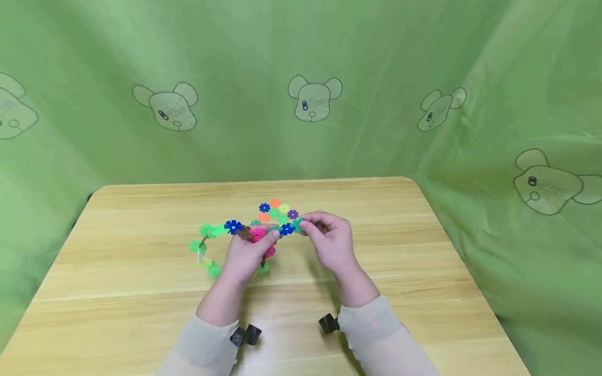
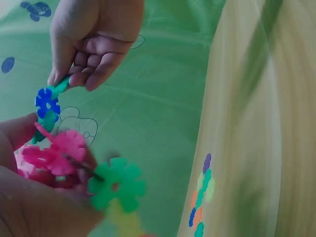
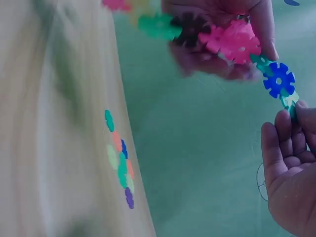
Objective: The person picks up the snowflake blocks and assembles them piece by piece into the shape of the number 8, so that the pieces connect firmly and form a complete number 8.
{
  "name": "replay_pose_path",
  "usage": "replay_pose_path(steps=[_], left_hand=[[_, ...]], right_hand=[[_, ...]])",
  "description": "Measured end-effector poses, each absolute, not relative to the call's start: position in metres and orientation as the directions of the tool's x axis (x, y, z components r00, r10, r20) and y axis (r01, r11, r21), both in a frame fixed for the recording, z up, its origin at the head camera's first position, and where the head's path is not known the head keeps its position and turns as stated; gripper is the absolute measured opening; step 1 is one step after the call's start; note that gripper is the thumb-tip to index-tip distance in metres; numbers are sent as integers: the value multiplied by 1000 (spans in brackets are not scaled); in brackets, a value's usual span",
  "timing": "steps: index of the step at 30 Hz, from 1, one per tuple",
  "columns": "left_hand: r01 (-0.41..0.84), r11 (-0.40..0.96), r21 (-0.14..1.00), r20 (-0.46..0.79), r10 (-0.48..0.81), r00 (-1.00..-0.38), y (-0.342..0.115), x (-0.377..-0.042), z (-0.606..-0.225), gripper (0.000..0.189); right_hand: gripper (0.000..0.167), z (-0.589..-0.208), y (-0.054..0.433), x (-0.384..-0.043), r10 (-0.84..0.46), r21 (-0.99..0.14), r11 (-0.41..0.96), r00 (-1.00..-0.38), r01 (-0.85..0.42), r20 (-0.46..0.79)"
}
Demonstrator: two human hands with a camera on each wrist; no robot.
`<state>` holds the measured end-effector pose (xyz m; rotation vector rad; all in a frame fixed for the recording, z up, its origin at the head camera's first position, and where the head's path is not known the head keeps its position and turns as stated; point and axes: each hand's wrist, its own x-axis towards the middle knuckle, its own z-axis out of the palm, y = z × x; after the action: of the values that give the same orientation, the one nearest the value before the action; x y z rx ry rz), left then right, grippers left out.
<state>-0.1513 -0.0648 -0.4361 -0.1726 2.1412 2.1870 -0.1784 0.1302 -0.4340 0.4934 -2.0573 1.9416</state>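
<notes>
My left hand [image 1: 244,261] grips a chain of interlocking plastic snowflake discs around its pink discs [image 3: 237,44]. On the left, the chain's green disc [image 1: 207,230], brown disc [image 1: 244,233] and other pieces curve in a loop beside that hand. To the right, a blue disc [image 1: 286,228] joins the chain between teal pieces. My right hand [image 1: 333,243] pinches the teal disc [image 2: 60,86] at that end between thumb and forefinger. In the right wrist view, a black-looking disc [image 3: 190,30] sits beside the pink ones. Fingers hide part of the chain.
Loose snowflake discs, among them an orange disc [image 1: 275,202] and a purple disc [image 1: 293,214], lie on the wooden table [image 1: 400,235] just beyond the hands. A green curtain [image 1: 235,151] with bear drawings stands behind and at both sides.
</notes>
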Motion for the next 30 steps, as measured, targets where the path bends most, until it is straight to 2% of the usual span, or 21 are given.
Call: replay_pose_path(steps=[4,7,12,14,16,20,22,24,27,30], left_hand=[[-97,194,976,-100,4,-995,-69,-142,-434,43],[-42,338,940,-55,28,-998,-74,-132,-423,38],[232,382,894,235,41,-971,-72,-129,-397,13],[322,441,838,319,83,-944,-68,-136,-392,22],[348,474,809,308,164,-937,-66,-144,-390,33],[266,417,869,148,295,-944,-67,-154,-393,32],[206,353,913,102,292,-951,-69,-156,-396,25],[155,284,946,88,234,-968,-73,-158,-400,22],[88,161,983,68,124,-990,-80,-159,-404,22],[21,50,999,19,55,-998,-86,-159,-407,24]], right_hand=[[7,-426,136,-184,-22,-904,62,-906,-423,422],[7,-420,143,-188,-19,-890,102,-896,-444,444],[7,-410,147,-190,-99,-870,177,-888,-460,449],[7,-407,145,-188,-139,-869,176,-886,-462,443],[7,-406,140,-186,-183,-869,163,-879,-468,439],[7,-405,130,-184,-261,-864,136,-859,-484,440],[8,-409,127,-188,-257,-873,124,-865,-473,432],[11,-419,126,-195,-221,-884,164,-890,-437,399],[21,-446,123,-211,-219,-883,323,-935,-340,279],[35,-475,117,-223,-314,-767,583,-945,-267,90]])
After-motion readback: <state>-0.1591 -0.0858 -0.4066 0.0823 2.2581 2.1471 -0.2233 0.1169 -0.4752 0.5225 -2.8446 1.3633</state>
